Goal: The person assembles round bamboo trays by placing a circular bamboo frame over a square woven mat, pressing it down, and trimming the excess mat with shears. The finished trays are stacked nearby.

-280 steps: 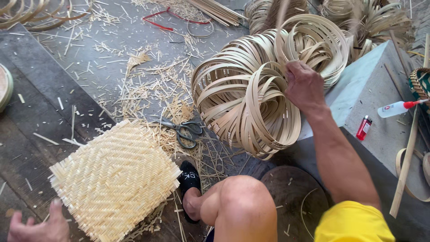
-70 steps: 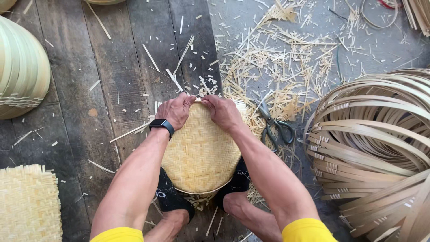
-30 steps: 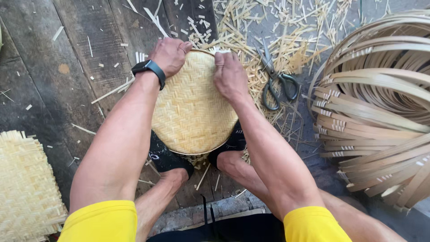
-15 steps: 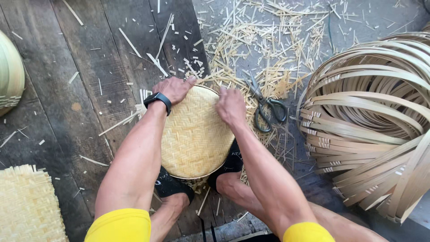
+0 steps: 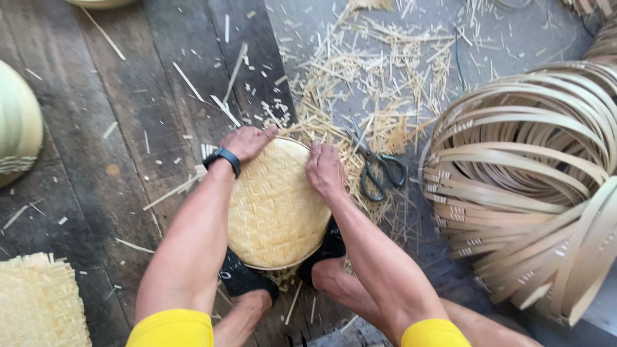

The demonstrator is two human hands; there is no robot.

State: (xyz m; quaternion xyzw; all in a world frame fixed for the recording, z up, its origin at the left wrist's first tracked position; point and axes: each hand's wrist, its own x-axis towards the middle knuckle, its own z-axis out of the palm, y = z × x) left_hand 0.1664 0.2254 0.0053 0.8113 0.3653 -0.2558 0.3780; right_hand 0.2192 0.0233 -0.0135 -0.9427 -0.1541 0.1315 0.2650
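Observation:
A round woven bamboo tray lies between my feet on the dark plank floor. My left hand, with a black watch on the wrist, presses on the tray's far left rim. My right hand grips the far right rim, fingers curled over the edge. Both feet in black sandals hold the near side of the tray from under it.
Black-handled scissors lie just right of my right hand among bamboo shavings. A big bundle of bamboo hoops fills the right side. A flat woven mat sits at bottom left, a rounded woven basket at the left edge.
The view has shifted slightly. My hands stay on the tray's far rim, the right one a little lower along the right edge than half a second ago.

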